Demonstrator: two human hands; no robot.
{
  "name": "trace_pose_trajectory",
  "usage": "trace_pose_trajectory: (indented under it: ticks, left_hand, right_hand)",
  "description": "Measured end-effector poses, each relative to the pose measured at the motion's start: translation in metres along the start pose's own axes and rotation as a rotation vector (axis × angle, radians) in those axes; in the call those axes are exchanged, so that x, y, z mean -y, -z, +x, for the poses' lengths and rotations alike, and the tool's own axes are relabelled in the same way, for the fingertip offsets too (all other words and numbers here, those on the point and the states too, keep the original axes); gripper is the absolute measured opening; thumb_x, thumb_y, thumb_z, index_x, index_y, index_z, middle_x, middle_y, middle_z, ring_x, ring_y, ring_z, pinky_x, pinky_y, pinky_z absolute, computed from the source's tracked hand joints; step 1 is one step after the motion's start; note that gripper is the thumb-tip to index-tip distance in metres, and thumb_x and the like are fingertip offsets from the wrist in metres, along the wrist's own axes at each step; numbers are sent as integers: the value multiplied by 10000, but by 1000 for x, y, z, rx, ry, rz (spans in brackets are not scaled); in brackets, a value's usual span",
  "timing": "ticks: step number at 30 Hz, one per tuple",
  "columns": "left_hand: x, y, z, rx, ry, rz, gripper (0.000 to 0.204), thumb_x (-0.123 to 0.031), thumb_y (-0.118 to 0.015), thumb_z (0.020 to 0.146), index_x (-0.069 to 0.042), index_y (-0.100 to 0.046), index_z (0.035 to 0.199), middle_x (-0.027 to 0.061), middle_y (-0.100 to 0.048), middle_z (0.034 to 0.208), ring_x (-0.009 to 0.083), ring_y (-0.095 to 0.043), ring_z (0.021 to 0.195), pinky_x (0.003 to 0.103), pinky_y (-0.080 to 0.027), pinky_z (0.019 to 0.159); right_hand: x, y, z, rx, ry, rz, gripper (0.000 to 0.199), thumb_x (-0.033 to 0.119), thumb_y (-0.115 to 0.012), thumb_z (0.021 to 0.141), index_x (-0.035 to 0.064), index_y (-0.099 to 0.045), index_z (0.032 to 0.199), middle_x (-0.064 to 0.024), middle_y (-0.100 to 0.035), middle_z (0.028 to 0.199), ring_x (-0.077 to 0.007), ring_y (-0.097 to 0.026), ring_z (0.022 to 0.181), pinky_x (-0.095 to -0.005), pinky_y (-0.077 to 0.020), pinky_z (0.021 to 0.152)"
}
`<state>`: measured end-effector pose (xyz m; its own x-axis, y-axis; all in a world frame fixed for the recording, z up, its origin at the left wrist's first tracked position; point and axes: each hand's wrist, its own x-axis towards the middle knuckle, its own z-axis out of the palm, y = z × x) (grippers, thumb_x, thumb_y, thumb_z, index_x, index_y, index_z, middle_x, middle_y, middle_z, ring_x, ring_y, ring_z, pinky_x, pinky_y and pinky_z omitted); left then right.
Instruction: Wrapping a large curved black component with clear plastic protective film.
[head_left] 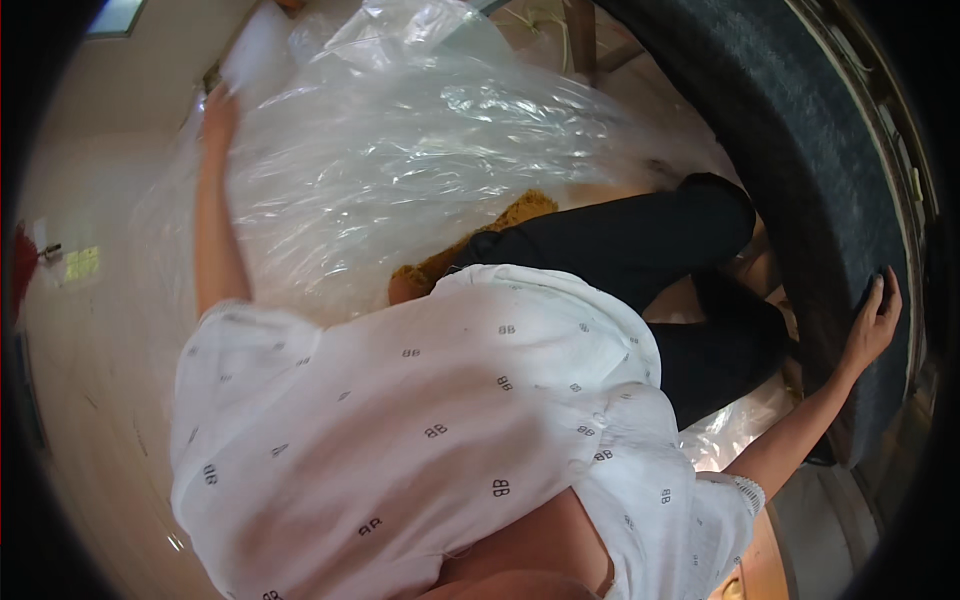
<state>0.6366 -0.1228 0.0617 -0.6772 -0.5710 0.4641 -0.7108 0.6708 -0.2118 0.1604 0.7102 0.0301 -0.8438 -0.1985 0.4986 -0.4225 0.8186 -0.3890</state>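
A large clear plastic sheet spreads in shiny wrinkles across the far left and middle, in front of my body. My left hand is stretched out at the sheet's left edge, closed on bunched plastic; its fingers are somewhat blurred. Far to the right, my right hand lies against a long, curved, dark grey fabric-covered piece. Its thumb and fingers are apart, touching the fabric near the outer edge. Between my arms are my white printed shirt and black trousers, with my legs bent toward the grey piece.
A mustard-brown fuzzy thing shows beside my leg, partly under the plastic. Wooden legs stand at the far side. A pale wall with a yellow-green switch plate is at the left. More crumpled plastic lies below my knees.
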Motion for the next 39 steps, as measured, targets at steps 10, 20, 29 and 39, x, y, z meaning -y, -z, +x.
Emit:
trace_pose_trajectory:
  ticks: [10,20,29,39]
  left_hand:
    - [-490,-223,-122,1186,-490,-468,844,-537,-609,744,-93,-282,1384,194,-392,1353,318,-400,1235,397,-313,1027]
    - [-236,-243,-231,1298,-211,-312,604,-440,-654,739,-85,-455,1185,155,-555,1074,273,-532,1009,421,-391,878]
    - [-191,-170,-195,1513,-298,-316,419,-397,-630,777,-79,-524,1027,110,-586,897,228,-573,844,378,-452,735]
    - [-240,-124,-27,1606,-143,-210,280,-350,-603,820,-72,-600,852,61,-620,700,177,-619,660,331,-520,576]
  right_hand:
    - [-16,-2,2,87,25,-27,253,193,-516,916,94,-596,1135,-62,-572,1116,-165,-548,1016,-271,-413,879]
    - [-4,-1,3,96,27,-5,245,160,-521,909,76,-585,1130,-69,-567,1126,-165,-529,1059,-275,-391,915]
    - [-40,55,-69,-384,-67,-137,213,195,-507,903,69,-636,1018,-81,-593,1039,-177,-538,993,-281,-395,886]
    - [-272,113,-306,-479,-1073,315,191,167,-508,880,33,-622,952,-55,-623,771,-122,-581,642,-233,-480,591]
